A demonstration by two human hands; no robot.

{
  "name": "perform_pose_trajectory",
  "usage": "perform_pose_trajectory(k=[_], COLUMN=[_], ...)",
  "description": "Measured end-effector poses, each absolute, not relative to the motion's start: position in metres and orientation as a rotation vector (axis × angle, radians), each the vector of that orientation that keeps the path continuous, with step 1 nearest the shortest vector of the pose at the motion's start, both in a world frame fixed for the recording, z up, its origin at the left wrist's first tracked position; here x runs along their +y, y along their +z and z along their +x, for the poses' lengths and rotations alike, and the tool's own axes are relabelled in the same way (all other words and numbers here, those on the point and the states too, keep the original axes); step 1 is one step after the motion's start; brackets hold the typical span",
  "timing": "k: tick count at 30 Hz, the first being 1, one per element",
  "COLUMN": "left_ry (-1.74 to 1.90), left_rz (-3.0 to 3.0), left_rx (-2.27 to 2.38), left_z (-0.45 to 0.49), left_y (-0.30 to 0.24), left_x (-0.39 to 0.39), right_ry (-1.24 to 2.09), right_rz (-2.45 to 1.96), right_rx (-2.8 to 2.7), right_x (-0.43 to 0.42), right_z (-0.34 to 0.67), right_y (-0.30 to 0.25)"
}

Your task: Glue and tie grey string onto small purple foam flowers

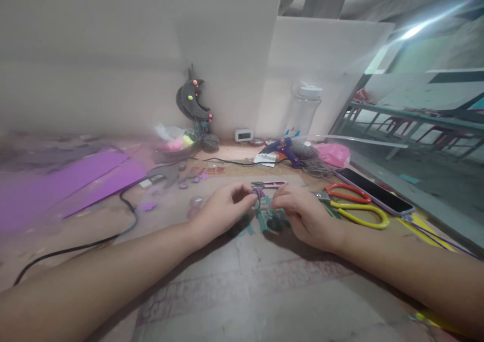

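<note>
Over the middle of the table, my left hand (221, 208) pinches a small purple felt-like flower (259, 193) between thumb and forefinger. A thin greyish strand seems to hang by it, too blurred to be sure. My right hand (304, 215) is just to the right, its fingers curled together in a pinch; what lies between the fingertips is hidden. Behind both hands lies a pair of thread snips (270, 184). Scissors with red and yellow handles (363, 215) rest beside my right wrist. More small purple cut-outs (148, 206) are scattered to the left.
Purple sheets (102, 181) and a black cable (128, 226) lie left. At the back stand a dark crescent ornament (185, 100), a small white clock (244, 135) and a clear bottle (302, 110). A blue glue gun (283, 150), grey yarn (305, 152) and a phone (374, 191) are right.
</note>
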State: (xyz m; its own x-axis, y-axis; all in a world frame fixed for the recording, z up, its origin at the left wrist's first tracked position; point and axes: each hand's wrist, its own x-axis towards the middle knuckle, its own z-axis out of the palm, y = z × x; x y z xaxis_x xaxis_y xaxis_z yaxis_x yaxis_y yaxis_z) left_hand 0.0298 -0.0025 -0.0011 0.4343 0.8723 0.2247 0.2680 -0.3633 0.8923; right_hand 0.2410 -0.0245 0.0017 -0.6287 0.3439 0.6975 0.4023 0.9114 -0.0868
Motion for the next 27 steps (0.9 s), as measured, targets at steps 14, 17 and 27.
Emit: perform_pose_trajectory(k=[14,17,27], left_ry=[0.914,0.916,0.917], left_rz=[1.865,1.853,1.851], left_rx=[0.957,0.951,0.944], left_z=[0.03,0.03,0.031], left_y=[-0.003,-0.005,-0.002], left_x=[-0.001,-0.001,-0.002], right_ry=[-0.341,-0.499,-0.537], right_rz=[-0.499,-0.414,-0.461], right_rx=[-2.304,-2.341,-2.345], right_x=[-0.018,-0.019,-0.016], right_z=[0.246,0.249,0.249], right_y=[0.005,0.009,0.004])
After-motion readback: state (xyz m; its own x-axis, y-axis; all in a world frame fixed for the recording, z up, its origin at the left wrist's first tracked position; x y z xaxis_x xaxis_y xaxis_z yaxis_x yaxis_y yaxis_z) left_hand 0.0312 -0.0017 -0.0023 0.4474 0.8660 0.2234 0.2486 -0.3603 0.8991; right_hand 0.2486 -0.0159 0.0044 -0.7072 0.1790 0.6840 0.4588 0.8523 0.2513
